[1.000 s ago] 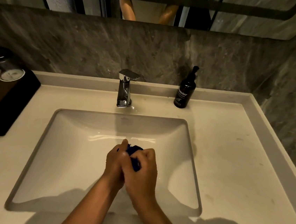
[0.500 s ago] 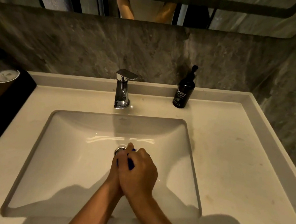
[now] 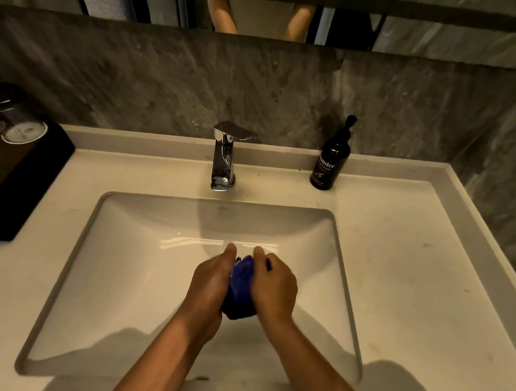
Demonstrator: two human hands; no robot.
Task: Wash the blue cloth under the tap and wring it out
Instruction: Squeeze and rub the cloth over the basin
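The blue cloth (image 3: 240, 289) is bunched into a tight wad over the middle of the white sink basin (image 3: 120, 276). My left hand (image 3: 211, 282) presses it from the left and my right hand (image 3: 274, 286) grips it from the right, so only a strip of blue shows between them. The chrome tap (image 3: 225, 157) stands behind the basin, well beyond the hands. I see no stream of water from its spout. The drain is hidden under my hands.
A dark pump bottle of hand wash (image 3: 330, 161) stands right of the tap. A black tray (image 3: 13, 179) with covered glasses (image 3: 24, 131) sits at the left on the pale countertop (image 3: 417, 275). A grey stone wall and mirror rise behind.
My hands have parted slightly and rotated, so more of the blue cloth shows between them. The cloth stays over the basin's middle.
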